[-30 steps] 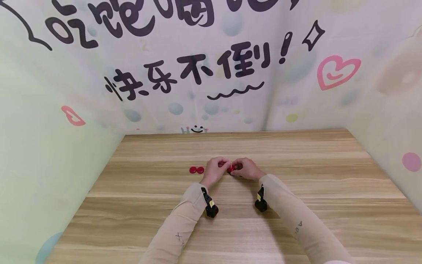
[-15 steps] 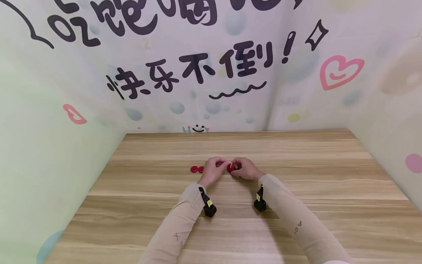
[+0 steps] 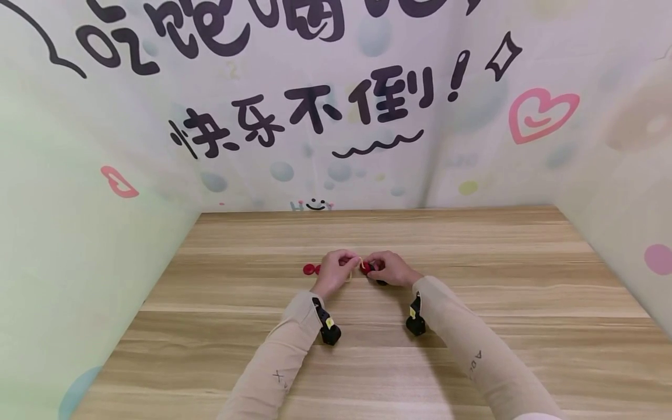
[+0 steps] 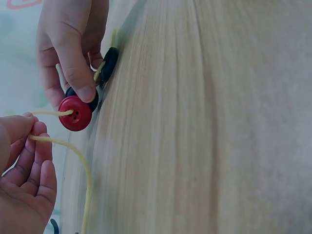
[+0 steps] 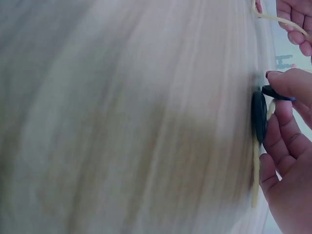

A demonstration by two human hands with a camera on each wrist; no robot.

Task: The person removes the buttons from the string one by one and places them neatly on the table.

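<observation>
While the right hand (image 4: pixel 73 48) pinches the red button (image 4: pixel 75 113), the left hand (image 4: pixel 22 170) (grip pinching the yellow cord (image 4: pixel 73 151)) should draw it through straight and slowly.

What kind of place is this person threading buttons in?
Probably a small staged craft booth, not a home: a bare wooden table closed in by a printed cartoon backdrop, with only a red button and yellow cord in hand.

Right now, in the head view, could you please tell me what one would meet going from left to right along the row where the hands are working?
Loose red buttons → left hand → yellow cord → red button on the cord → right hand.
</observation>
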